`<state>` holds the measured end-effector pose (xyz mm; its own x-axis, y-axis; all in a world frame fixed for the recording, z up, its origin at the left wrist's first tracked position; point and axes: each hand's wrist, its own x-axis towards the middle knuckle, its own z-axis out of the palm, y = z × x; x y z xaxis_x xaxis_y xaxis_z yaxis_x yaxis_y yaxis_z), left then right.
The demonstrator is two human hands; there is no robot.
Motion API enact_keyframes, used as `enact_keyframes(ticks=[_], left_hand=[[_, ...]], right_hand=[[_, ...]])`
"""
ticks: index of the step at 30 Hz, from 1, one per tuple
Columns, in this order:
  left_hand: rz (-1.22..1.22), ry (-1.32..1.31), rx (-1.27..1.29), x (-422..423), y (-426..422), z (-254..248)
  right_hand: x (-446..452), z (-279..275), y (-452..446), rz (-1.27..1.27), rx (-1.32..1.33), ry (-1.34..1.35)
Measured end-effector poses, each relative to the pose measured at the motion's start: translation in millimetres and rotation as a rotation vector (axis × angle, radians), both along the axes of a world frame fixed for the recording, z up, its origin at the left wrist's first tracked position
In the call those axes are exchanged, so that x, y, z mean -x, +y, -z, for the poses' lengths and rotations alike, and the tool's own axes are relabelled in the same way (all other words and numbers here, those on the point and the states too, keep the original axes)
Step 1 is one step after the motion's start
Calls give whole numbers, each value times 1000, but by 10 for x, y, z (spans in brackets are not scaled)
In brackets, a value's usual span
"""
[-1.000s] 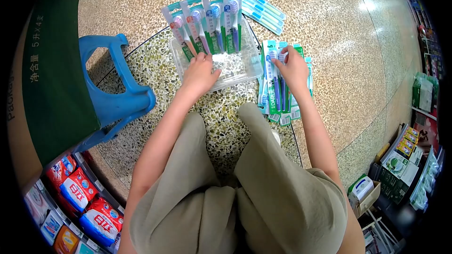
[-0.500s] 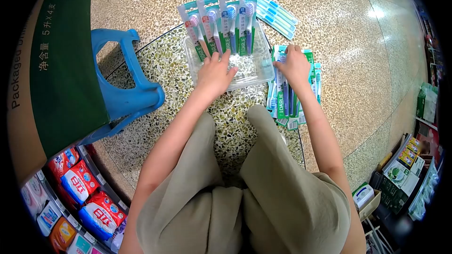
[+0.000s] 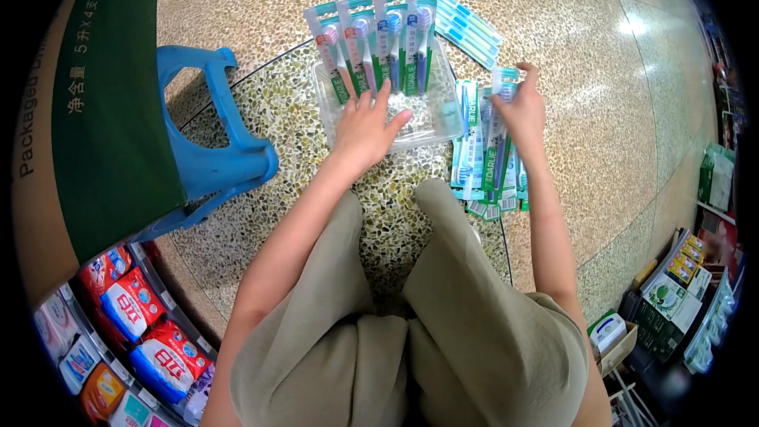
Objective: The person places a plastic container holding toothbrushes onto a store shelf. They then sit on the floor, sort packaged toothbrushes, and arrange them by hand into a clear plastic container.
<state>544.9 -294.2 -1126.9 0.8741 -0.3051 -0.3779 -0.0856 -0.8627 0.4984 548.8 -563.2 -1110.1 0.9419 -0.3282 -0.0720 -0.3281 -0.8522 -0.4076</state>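
Observation:
In the head view a clear plastic box (image 3: 437, 133) rests on the floor, with a row of packaged toothbrushes (image 3: 387, 46) fanned upright in its far part. My left hand (image 3: 364, 133) has its fingers spread, the fingertips at the lower ends of the packs. To the right, my right hand (image 3: 522, 111) pinches the upper end of one toothbrush pack (image 3: 496, 160) with a green lower label. That pack hangs over a loose pile of toothbrush packs (image 3: 468, 142), which it partly covers. Further back lie more light-blue packs (image 3: 466, 29).
A blue plastic stool (image 3: 217, 150) stands left of the box, beside a large green-and-brown carton (image 3: 111, 119). Shelves with red detergent bags (image 3: 166, 360) are at lower left. Boxed goods (image 3: 672, 296) line the right side. Speckled tile floor (image 3: 585, 111) lies between.
My right hand has moved slightly right and taken a toothbrush pack from the pile, turning it and exposing blue packs beneath. My left hand stays by the box.

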Motion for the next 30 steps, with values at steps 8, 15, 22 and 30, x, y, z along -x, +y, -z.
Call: enact_keyframes(ticks=[8, 15, 22, 30], left_hand=[[-10, -5, -1, 2, 0, 19], [-2, -22, -14, 7, -26, 42], [38, -22, -75, 36, -39, -4], [40, 119, -71, 93, -289, 43]], right_hand=[[-28, -1214, -216, -40, -561, -86], [-300, -1274, 479, -301, -727, -407], [-582, -550, 847, -532, -401, -377], [-727, -249, 847, -537, -309, -520]])
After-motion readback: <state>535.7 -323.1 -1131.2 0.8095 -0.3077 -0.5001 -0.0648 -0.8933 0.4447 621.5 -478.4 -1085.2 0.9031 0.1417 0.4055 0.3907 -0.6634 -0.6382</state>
